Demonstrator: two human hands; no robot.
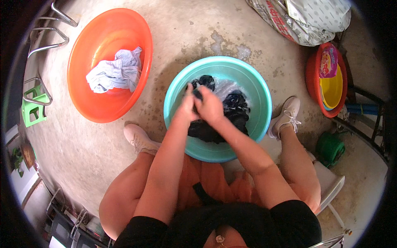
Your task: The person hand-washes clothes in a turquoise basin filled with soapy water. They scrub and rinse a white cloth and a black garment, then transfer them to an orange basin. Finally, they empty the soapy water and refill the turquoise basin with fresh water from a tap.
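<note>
A teal plastic basin (260, 93) stands on the floor between my feet, with soapy water in it. Dark wet cloth (235, 116) lies bunched in the water. Over the basin's left half, my left hand (188, 104) and my right hand (208, 104) are pressed together around part of the dark cloth, which shows between them near the fingertips. Both hands are somewhat blurred, and the fingers' inner sides are hidden. Left of the basin, a light blue garment (116, 73) lies crumpled inside a large orange plastic basin (74, 71).
Wet patches with suds (243, 52) mark the concrete floor beyond the teal basin. At right are a red basin (311, 74) holding a yellow basin (335, 90) and a purple packet (329, 62), below a large white sack (313, 18). A green plastic stool (34, 104) stands far left.
</note>
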